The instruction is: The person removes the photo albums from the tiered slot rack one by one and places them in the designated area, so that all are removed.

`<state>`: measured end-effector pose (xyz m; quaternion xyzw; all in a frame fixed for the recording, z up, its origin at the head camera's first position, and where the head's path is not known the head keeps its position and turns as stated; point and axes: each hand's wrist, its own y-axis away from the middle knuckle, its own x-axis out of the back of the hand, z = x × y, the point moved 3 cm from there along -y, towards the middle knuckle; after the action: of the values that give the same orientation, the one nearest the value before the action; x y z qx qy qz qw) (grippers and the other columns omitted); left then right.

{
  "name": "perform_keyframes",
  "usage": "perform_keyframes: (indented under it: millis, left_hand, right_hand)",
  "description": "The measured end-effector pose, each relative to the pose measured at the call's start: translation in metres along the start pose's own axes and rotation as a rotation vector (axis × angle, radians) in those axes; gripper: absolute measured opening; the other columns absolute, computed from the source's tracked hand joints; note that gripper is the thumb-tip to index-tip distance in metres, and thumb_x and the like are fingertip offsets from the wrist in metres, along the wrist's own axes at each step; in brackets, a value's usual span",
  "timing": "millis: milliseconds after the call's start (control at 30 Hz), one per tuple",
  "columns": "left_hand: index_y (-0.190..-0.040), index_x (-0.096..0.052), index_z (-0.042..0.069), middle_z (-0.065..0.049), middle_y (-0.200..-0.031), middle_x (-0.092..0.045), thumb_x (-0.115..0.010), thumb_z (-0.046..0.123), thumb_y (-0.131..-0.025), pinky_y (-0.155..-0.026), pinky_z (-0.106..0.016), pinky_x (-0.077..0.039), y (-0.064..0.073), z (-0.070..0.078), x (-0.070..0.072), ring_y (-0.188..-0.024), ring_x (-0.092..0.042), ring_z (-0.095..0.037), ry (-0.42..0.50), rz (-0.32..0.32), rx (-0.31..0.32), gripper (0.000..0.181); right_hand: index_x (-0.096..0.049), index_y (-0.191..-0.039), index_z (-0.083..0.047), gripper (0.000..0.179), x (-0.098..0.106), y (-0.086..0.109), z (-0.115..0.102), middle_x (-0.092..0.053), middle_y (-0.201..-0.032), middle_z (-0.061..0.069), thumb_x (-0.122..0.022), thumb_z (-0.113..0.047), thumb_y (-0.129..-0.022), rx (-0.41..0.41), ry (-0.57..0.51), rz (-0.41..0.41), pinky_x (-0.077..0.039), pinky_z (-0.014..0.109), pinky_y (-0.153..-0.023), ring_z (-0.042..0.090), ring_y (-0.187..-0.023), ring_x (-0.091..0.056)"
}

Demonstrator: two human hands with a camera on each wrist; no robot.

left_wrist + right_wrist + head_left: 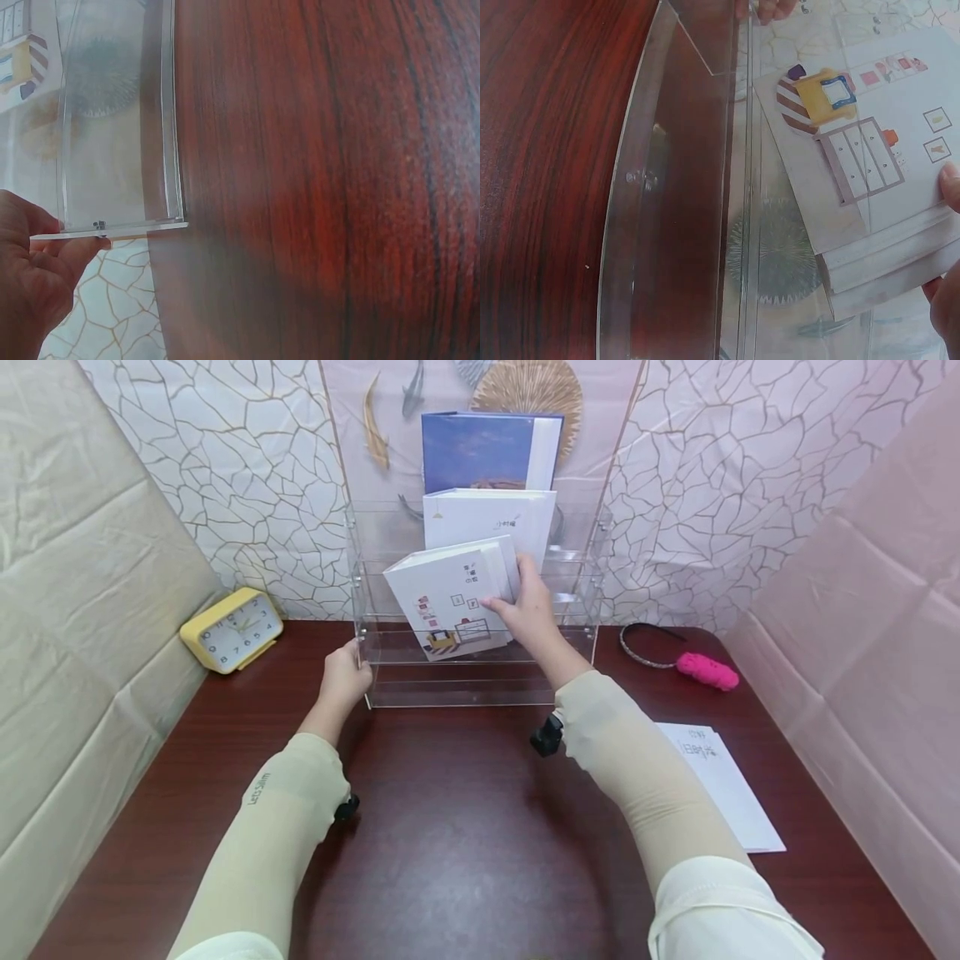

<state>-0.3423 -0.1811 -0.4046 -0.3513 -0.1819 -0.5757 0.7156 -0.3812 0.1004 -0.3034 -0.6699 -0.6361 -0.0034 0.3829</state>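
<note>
A tiered clear acrylic rack (461, 693) stands against the back wall. My right hand (534, 614) grips the right edge of a white book (450, 597), thumb on its cover. That book leans tilted in a lower tier; furniture drawings show on its cover (862, 161) in the right wrist view. Behind it stand another white book (487, 518) and a blue-covered book (480, 452), higher up. At the rack's left side, my left hand (347, 681) pinches the edge of the clear side panel (142, 226) between thumb and fingers.
A yellow alarm clock (236, 631) is on the left of the dark red wooden table (450, 827). To the right lie a black headband (637, 652), a bright pink yarn bundle (707, 671) and a white book (731, 789), partly behind the right forearm. Fabric walls enclose the sides.
</note>
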Motion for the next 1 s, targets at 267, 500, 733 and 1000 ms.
perform_keyframes:
  millis: [267,500,733,1000]
  left_hand:
    - [-0.106,-0.059,-0.008,-0.004,-0.051,-0.045,-0.049,-0.004,-0.082,-0.073,-0.044,-0.046,-0.001,0.004,-0.004,-0.072,-0.051,-0.029,0.009,-0.008,-0.017,0.027]
    - [-0.114,-0.058,-0.007,-0.004,-0.051,-0.043,-0.049,-0.002,-0.082,-0.067,-0.041,-0.043,-0.001,0.002,-0.003,-0.067,-0.046,-0.027,-0.007,-0.017,0.009,0.033]
    - [-0.110,-0.059,-0.007,-0.006,-0.054,-0.048,-0.050,-0.002,-0.081,-0.066,-0.041,-0.044,0.000,0.000,-0.001,-0.068,-0.047,-0.028,-0.018,-0.010,0.004,0.031]
    - [-0.116,-0.057,-0.008,-0.012,-0.060,-0.055,-0.050,-0.002,-0.083,-0.072,-0.043,-0.046,0.000,0.000,0.001,-0.074,-0.051,-0.029,-0.002,-0.014,0.015,0.034]
  right_hand:
    - [-0.043,-0.118,-0.001,0.059,0.015,-0.007,-0.003,-0.059,-0.114,0.012,-0.077,0.001,-0.071,0.016,-0.132,0.051,-0.044,0.030,-0.088,0.023,-0.103,-0.055]
    - [-0.041,-0.118,0.001,0.058,0.042,-0.021,-0.010,-0.059,-0.115,0.012,-0.074,0.009,-0.071,0.047,-0.229,0.087,-0.043,0.029,-0.089,0.021,-0.105,-0.053]
    - [-0.042,-0.119,0.001,0.056,0.068,-0.025,-0.021,-0.060,-0.112,0.017,-0.071,0.012,-0.072,0.003,-0.279,0.113,-0.045,0.033,-0.087,0.024,-0.103,-0.055]
    - [-0.043,-0.118,0.000,0.051,0.082,-0.020,-0.034,-0.058,-0.107,0.019,-0.067,0.014,-0.075,-0.055,-0.330,0.110,-0.046,0.036,-0.086,0.027,-0.100,-0.055]
